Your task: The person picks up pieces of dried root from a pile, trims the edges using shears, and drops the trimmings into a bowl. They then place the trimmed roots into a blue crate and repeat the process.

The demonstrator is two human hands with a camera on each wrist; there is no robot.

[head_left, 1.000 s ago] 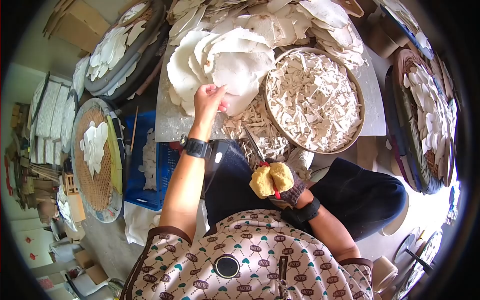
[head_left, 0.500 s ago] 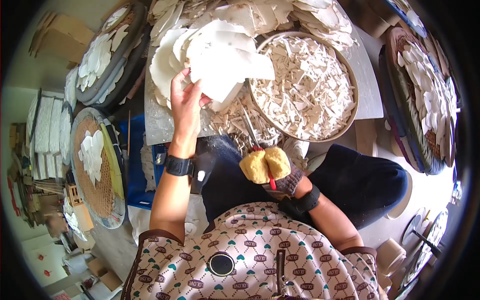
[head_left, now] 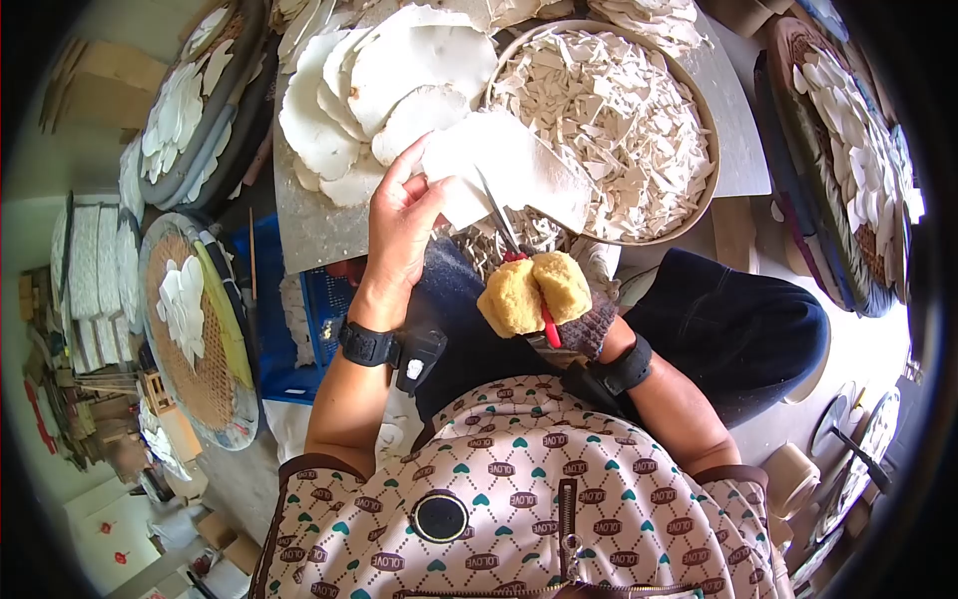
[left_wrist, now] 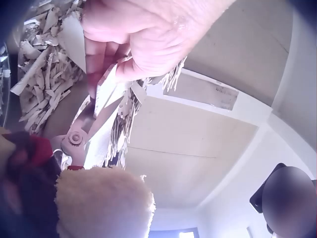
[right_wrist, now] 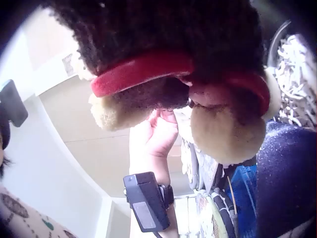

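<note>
From where I stand, the person's left hand [head_left: 401,225] has its fingers and thumb pinched on the left side of a flat white sheet [head_left: 509,165], held up over the near edge of the table [head_left: 736,140]. The sheet's right end reaches across the near left rim of a round basin [head_left: 714,150] full of pale, broken strips.

The right hand [head_left: 589,321], in a dark knitted glove, is curled round the red-handled scissors [head_left: 502,222], with lumps of yellow foam [head_left: 514,299] about the grips. The blades point away from the person, parted at the near edge of the sheet. More loose strips [head_left: 539,234] lie just beyond the foam, left of the basin.

Farther off on the left side of the table is an overlapping pile of rough-edged white rounds [head_left: 317,112]. A blue crate [head_left: 324,321] sits below, left of the near edge, beside a round woven tray [head_left: 212,374] carrying a few white pieces.
</note>
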